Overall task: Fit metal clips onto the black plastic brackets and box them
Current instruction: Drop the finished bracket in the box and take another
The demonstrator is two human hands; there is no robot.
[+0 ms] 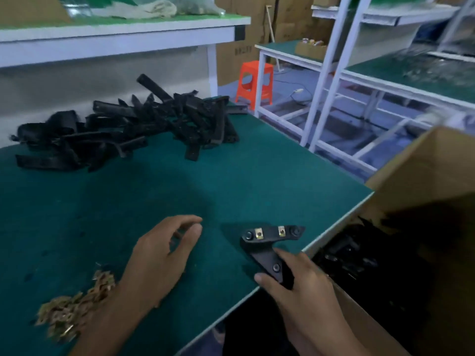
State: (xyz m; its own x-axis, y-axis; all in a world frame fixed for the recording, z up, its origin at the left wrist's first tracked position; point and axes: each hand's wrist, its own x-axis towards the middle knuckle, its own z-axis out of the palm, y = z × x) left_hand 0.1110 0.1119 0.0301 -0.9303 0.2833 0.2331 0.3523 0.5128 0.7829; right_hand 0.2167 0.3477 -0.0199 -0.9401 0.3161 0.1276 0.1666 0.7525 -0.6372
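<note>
1. One black bracket (267, 244), lower centre-right by the edge of the surface (205, 176), carries two brass-coloured clips (258, 233); the right hand (300, 286) grips its lower end.
2. The left hand (164, 255) hovers lower centre, fingers loosely curled, holding nothing.
3. One bracket pile (128, 127), upper left, too tangled to count; one clip heap (74, 304), lower left.
4. One cardboard box (421, 170), right, holds more brackets.
5. Print on a background carton (241, 55) is unreadable.

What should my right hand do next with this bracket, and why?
Probably carry the bracket right and drop it into the cardboard box: the right hand grips it, two metal clips already sit on it, and the box beside it holds similar black parts.
</note>
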